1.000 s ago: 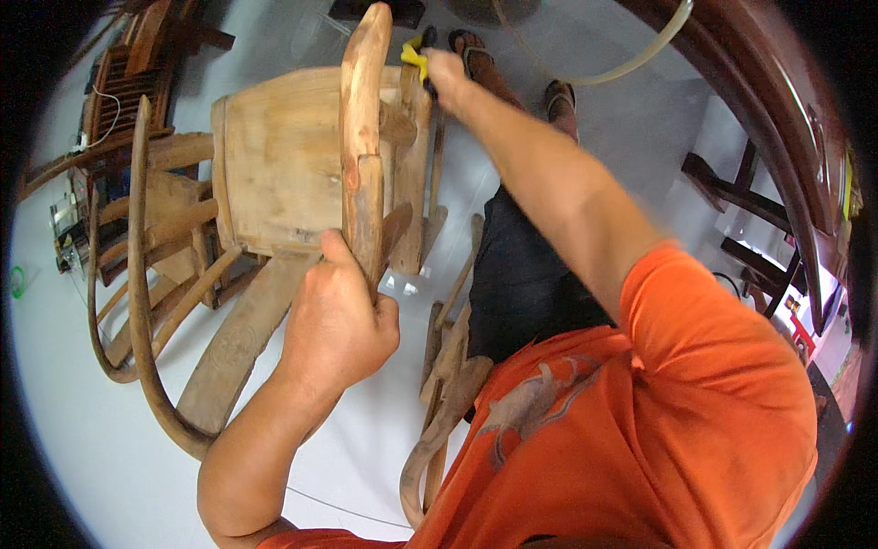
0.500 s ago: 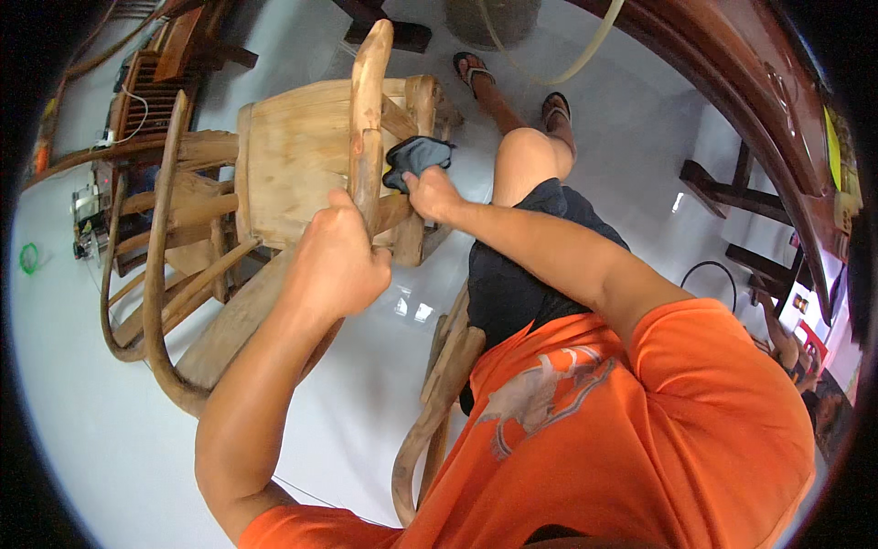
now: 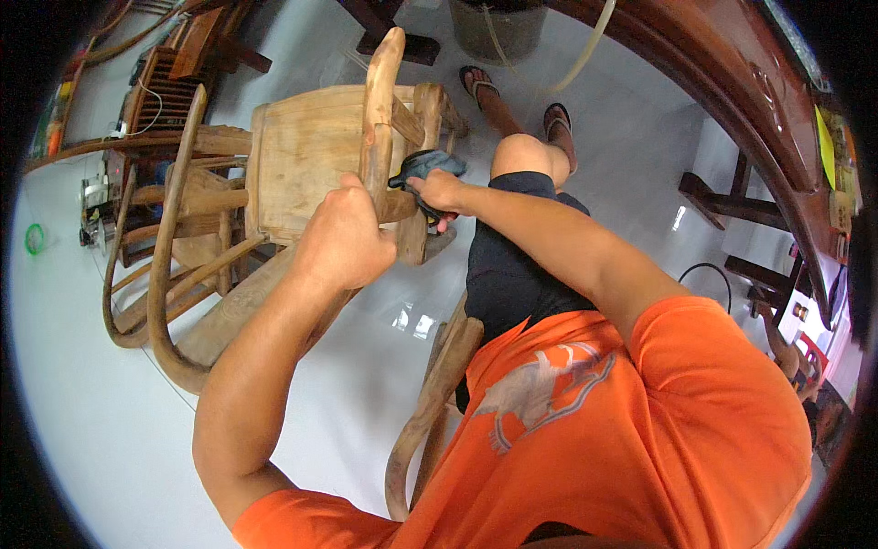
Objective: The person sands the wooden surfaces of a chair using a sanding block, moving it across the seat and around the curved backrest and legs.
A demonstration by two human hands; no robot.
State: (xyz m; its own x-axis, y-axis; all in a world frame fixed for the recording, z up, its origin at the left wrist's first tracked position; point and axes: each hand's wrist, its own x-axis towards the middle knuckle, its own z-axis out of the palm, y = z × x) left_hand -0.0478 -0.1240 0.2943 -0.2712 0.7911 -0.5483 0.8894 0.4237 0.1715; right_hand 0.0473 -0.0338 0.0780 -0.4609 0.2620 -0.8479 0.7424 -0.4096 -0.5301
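A pale wooden armchair [image 3: 302, 169] stands in front of me, its broad seat turned up and its curved rails at the left. My left hand [image 3: 349, 240] is closed round the near end of its armrest [image 3: 379, 114], thumb uppermost. Just to the right, my right hand [image 3: 441, 190] grips a bunched dark grey cloth [image 3: 426, 166] against the chair's frame below the armrest. Part of the cloth hangs under my fingers, and what it covers is hidden.
Beneath me is another wooden chair [image 3: 430, 393]. A long dark wooden table [image 3: 732, 64] curves along the right, its feet [image 3: 732, 197] on the white floor. A grey bucket [image 3: 498, 32] with a pale hose stands at the far side. More wooden furniture [image 3: 174, 91] fills the far left.
My right hand and the cloth have shifted slightly down and right along the frame. The left hand keeps its hold. The whole view has shifted a little.
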